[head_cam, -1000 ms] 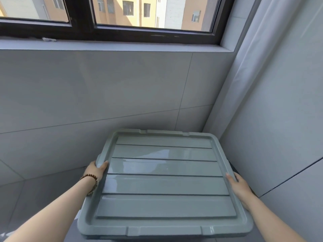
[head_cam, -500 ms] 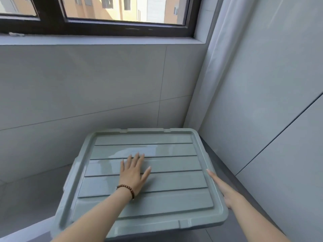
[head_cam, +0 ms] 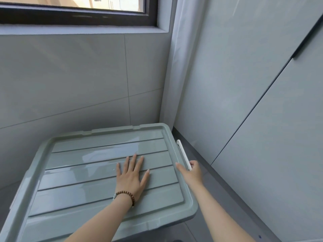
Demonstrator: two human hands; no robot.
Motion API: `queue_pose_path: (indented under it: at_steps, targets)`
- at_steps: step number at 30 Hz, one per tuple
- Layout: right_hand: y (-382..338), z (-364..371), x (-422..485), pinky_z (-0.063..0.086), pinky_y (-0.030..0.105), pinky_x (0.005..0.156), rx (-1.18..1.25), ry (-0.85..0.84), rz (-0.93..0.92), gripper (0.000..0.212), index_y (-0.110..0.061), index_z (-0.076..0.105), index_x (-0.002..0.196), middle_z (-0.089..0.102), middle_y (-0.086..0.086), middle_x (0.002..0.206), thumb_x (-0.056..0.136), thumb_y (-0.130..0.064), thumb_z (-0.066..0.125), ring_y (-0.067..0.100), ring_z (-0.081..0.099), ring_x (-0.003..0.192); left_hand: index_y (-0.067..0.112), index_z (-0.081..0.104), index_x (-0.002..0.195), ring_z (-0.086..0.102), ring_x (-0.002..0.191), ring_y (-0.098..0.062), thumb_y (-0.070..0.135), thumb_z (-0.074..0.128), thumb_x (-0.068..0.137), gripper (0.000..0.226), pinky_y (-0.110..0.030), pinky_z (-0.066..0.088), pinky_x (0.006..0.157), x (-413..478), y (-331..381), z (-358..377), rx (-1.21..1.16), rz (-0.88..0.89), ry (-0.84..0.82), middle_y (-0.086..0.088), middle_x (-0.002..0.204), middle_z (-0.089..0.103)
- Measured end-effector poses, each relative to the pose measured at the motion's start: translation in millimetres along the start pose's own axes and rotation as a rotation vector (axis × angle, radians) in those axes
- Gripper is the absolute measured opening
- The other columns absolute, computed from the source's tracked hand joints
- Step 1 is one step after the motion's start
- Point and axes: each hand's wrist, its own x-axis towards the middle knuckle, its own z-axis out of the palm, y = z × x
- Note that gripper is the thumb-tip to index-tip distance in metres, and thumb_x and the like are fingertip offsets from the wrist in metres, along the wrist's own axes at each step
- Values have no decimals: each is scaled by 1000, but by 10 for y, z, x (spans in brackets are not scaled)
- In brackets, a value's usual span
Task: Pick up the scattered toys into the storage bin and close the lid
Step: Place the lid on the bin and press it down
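Observation:
A grey-green ribbed lid lies flat on top of the storage bin and hides the bin's inside; no toys show. My left hand, with a bead bracelet at the wrist, rests palm down with fingers spread on the lid's right half. At the lid's right edge my right hand has its fingers curled on a white latch handle, which stands raised beside the rim, while the thumb lies on the lid. A second pale latch shows faintly at the left edge.
The bin stands in a corner. A grey tiled wall with a dark-framed window is behind it. A white curtain hangs in the corner, and grey panels run close along the right. Dark floor shows between bin and panels.
My left hand went from gripping the lid's left edge to pressing flat on top. My right hand moved from the lid's right rim onto the white latch handle. The view has swung right.

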Motion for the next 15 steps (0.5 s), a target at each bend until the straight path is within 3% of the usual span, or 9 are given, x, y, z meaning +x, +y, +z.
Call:
queue_pose_path:
  at_steps: [3, 6, 9, 13, 15]
  targets:
    - [-6, 18, 18, 50, 33, 84, -82, -37, -9, 60, -13, 57, 111, 65, -4, 101, 73, -58, 67, 17, 62, 94, 38, 2, 148, -6, 146, -18, 75, -27, 64, 96, -44, -11, 117, 0, 7, -10, 10, -7, 1, 10, 158, -5]
    - [-88, -2, -71, 46, 32, 92, -120, -9, -37, 43, -12, 57, 111, 59, -2, 97, 84, -44, 65, 18, 57, 98, 38, 2, 148, -6, 146, -17, 67, -14, 72, 83, -44, -10, 117, -7, 13, -13, 33, -11, -4, 10, 158, -5]
    - [-147, 7, -131, 43, 33, 94, -162, 21, -48, 47, -7, 55, 121, 60, 6, 114, 87, -40, 62, 27, 56, 113, 38, 4, 148, -5, 146, -18, 66, -12, 72, 83, -44, -10, 117, -7, 16, -15, 15, -12, 0, 10, 158, -3]
    - [-116, 99, -118, 51, 39, 87, -239, 71, -103, 37, -11, 60, 106, 67, 4, 104, 89, -44, 56, 28, 61, 102, 37, 2, 148, -6, 146, -18, 65, -14, 72, 83, -45, -10, 117, -12, 10, -16, 33, -8, -8, 10, 158, -5]
    - [-93, 143, -115, 49, 40, 91, -257, 85, -89, 45, -10, 57, 117, 65, 6, 115, 90, -46, 53, 29, 59, 109, 37, 3, 148, -6, 146, -18, 66, -13, 72, 83, -45, -10, 117, -10, 18, -22, 23, -7, -6, 9, 158, -4]
